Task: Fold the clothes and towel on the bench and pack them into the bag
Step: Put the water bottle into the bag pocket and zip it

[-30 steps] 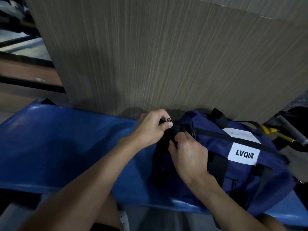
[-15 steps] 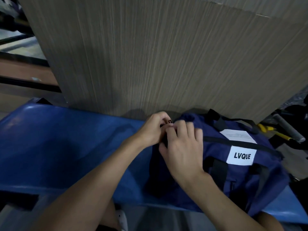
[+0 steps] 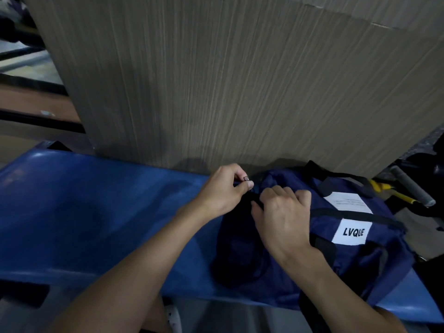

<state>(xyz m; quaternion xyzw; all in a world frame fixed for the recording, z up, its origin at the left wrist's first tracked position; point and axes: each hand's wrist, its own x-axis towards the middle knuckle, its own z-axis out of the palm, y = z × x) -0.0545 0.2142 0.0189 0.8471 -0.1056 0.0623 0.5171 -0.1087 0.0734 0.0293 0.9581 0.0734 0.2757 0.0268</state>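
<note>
A navy duffel bag [image 3: 360, 255] with a white LVQUE label and black straps lies on the blue bench [image 3: 84, 212], right of centre. Its black zip line runs across the top and looks closed. My left hand [image 3: 223, 191] pinches a small metal zipper pull [image 3: 246, 179] at the bag's left end. My right hand [image 3: 281, 217] lies on the bag's left top with fingers curled, gripping the fabric by the zip. No clothes or towel are in view outside the bag.
A tall wood-grain panel [image 3: 240, 80] rises directly behind the bench. At the far right, beyond the bag, lie a grey-handled tool [image 3: 412, 188] and a yellow-handled tool [image 3: 394, 193]. The bench's blue top stretches out to the left of my hands.
My right hand has slid a little to the right along the bag top and curled its fingers. My left hand stays at the zipper pull at the bag's left end.
</note>
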